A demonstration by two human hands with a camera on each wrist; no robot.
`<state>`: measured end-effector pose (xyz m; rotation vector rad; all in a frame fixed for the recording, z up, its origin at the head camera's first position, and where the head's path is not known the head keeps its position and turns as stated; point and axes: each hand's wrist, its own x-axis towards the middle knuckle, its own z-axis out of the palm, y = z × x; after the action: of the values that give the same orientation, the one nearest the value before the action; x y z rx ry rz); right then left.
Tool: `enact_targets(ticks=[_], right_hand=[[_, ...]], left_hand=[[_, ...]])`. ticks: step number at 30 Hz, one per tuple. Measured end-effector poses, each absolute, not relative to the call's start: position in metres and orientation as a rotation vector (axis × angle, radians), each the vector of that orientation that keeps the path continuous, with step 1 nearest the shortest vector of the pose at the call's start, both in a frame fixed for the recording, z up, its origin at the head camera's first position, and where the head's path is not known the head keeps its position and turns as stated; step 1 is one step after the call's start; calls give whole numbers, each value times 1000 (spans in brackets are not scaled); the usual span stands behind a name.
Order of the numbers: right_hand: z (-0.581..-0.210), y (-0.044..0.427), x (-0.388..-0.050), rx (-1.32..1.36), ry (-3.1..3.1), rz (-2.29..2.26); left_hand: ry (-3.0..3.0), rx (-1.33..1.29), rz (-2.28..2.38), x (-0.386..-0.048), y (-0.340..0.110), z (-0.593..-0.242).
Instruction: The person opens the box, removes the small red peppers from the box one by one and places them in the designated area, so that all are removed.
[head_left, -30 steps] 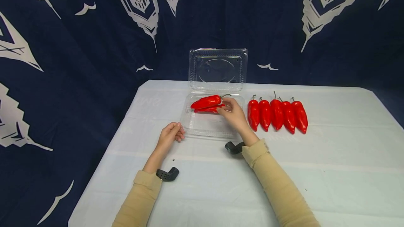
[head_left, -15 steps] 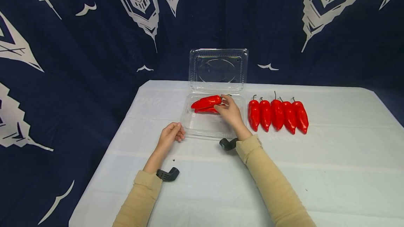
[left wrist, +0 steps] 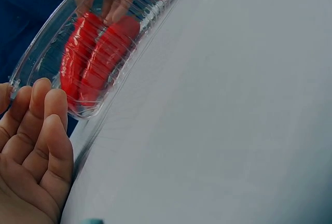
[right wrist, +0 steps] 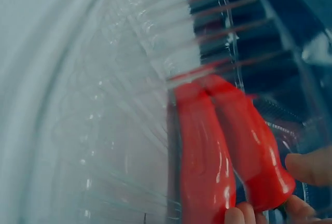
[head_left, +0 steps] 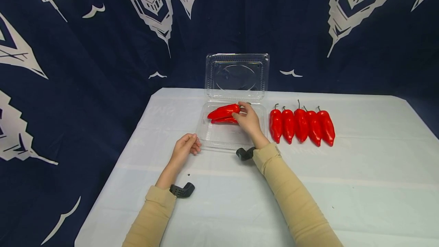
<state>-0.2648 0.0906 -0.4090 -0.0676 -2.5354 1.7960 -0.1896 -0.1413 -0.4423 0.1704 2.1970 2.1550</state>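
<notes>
A clear plastic clamshell container (head_left: 219, 143) lies with its lid raised. Two red peppers lie side by side in its base. My right hand (head_left: 249, 122) reaches over the base and pinches the rear red pepper (head_left: 223, 111) at its stem end; thumb and fingertips show round that end in the right wrist view. In front of it lies the other pepper (head_left: 224, 120), partly hidden, with fingertips close to it. At the container's front left corner my left hand (head_left: 185, 148) holds the rim between thumb and fingers.
Several more red peppers (head_left: 301, 125) stand in a row right of the container, stems toward the back. The raised lid (head_left: 237, 75) leans near the dark patterned curtain (head_left: 274, 18). A white cloth (head_left: 370, 163) covers the table.
My right hand has shifted slightly left and back, from beside the front pepper to the rear pepper's stem end, covering most of its stem. The left hand stays at the rim.
</notes>
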Motion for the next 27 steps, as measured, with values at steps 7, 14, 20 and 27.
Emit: enact_targets(ticks=[7,14,20,27], right_hand=[[-412,89,-265,-40,-2512,1774],[-415,87,-263,-54,-2473,1780],[-414,88,-260,-80,-2437,1808],[-406,91,-253,-61,-2382,1838]], left_hand=[[2190,169,2165,-190,-142,-443],[2183,160,2169,-190,-141,-443],[2187,156,2170,-189,-141,-442],[2192,156,2170,-189,-141,-442]])
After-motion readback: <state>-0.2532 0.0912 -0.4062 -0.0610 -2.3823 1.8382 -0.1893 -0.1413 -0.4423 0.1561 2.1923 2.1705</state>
